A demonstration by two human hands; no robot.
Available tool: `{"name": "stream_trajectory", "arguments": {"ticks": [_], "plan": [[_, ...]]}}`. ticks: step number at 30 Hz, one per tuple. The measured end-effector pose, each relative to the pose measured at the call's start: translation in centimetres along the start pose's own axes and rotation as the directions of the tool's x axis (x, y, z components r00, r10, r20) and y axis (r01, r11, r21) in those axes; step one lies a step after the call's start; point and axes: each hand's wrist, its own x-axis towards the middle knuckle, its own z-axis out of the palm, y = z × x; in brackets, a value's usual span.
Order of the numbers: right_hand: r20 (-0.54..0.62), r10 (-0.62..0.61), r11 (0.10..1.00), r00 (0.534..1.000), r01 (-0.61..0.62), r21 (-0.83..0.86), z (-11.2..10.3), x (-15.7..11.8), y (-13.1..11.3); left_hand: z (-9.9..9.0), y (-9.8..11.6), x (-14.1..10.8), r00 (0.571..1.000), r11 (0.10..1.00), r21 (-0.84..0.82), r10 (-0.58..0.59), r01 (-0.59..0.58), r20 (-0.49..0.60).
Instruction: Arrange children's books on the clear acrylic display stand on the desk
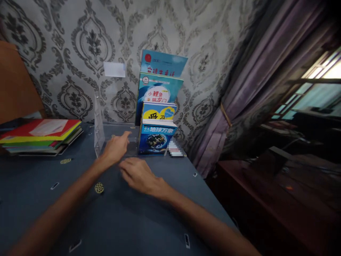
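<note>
A clear acrylic stepped rack [97, 131] stands against the wall, its right side filled with books. At its front is a blue book with a globe [153, 140]; behind it rise a yellow and blue book [157, 111], a teal book [174, 87] and a taller blue book [170, 61]. My left hand [117, 146] reaches over the rack's left side, index finger stretched out, nothing seen in it. Just in front of the rack, my right hand [140, 175] hovers over the table, fingers loosely bent and slightly blurred, with no object visible. Its palm is hidden.
The blue-grey tablecloth [128, 220] carries printed patches. A pile of books and coloured folders [45, 133] lies at left, near a brown box [18, 80]. A white card [114, 69] is at the rack's back. Right of the table are a curtain [213, 124] and dark red furniture [239, 177].
</note>
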Motion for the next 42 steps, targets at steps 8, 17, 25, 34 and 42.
{"name": "stream_trajectory", "arguments": {"ticks": [8,17,25,34,42], "plan": [[0.142,-0.114,0.99,0.983,0.124,-0.066,6.7,-2.2,-1.8,3.7,-6.6,-7.8,0.993,0.974,0.195,0.103,-0.113,0.063],[0.159,-0.136,0.984,0.978,0.152,-0.097,6.3,-2.3,-2.2,4.3,-5.0,-8.2,0.964,0.925,0.295,0.189,-0.239,0.188],[0.119,-0.117,0.992,0.986,0.122,-0.04,6.7,-2.8,-2.1,3.4,-5.6,-8.2,0.961,0.927,0.291,0.179,-0.236,0.21],[0.06,-0.137,0.989,0.989,0.134,0.061,7.2,-2.7,-1.8,-0.6,-10.7,-8.5,0.996,0.91,0.405,-0.081,0.089,-0.038],[0.105,-0.102,0.993,0.989,0.095,0.065,6.7,-2.6,-2.2,-4.2,-16.3,-9.4,0.881,0.81,0.421,-0.229,0.409,-0.415]]}}
